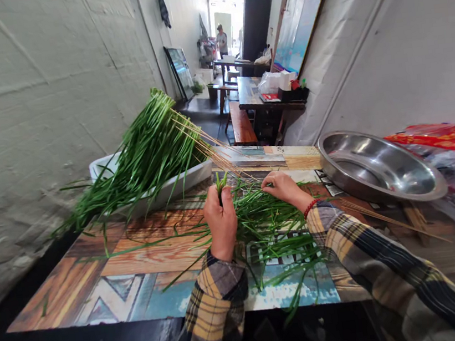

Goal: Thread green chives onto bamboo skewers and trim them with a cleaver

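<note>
My left hand (220, 219) is closed in a fist around a small bunch of green chive stalks (221, 182), whose ends stick up above the knuckles. My right hand (282, 185) reaches into the loose pile of chives (272, 226) spread on the patterned table (139, 260), its fingers curled and pinching at the stalks. Thin bamboo skewers (212, 150) run up and left from beside my hands, threaded with long chives (142, 159) that fan out over a white tub (171, 186). Both sleeves are plaid.
A large steel basin (378, 167) stands at the right, with clear plastic bags and a red packet (436, 137) behind it. Loose skewers (385, 219) lie near my right forearm. A brick wall runs along the left. Tables, benches and a person stand far down the aisle.
</note>
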Demonstrator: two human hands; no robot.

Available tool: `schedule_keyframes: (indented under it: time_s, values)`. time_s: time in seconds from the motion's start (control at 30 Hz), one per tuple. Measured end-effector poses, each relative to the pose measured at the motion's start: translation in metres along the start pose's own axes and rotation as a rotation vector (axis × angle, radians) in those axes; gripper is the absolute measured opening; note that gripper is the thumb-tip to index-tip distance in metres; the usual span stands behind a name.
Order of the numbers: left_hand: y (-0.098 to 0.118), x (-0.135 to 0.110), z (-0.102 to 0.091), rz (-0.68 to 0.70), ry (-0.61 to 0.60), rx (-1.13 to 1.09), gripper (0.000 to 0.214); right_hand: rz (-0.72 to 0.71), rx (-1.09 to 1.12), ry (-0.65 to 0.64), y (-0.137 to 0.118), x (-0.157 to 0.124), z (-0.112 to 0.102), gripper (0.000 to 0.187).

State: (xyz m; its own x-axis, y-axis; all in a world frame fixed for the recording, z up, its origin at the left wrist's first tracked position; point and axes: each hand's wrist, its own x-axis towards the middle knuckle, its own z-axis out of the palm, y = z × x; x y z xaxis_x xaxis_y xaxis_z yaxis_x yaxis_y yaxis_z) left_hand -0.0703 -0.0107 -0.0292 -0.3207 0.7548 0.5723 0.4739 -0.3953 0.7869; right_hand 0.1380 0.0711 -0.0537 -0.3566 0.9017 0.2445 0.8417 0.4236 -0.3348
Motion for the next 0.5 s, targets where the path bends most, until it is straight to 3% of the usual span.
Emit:
schedule_keyframes:
  time_s: [0.2, 0.37, 0.5]
  values:
    - [0.000, 0.000, 0.002, 0.001, -0.048, -0.037, 0.023, 0.004, 0.186, 0.069, -0.008, -0.010, -0.035, 0.017]
    - [0.007, 0.000, 0.004, 0.039, -0.244, -0.168, 0.021, -0.201, 0.284, 0.216, -0.057, -0.023, -0.068, 0.012]
    - [0.011, 0.000, 0.004, 0.082, -0.338, -0.244, 0.019, -0.340, 0.195, 0.287, -0.097, -0.023, -0.076, 0.008]
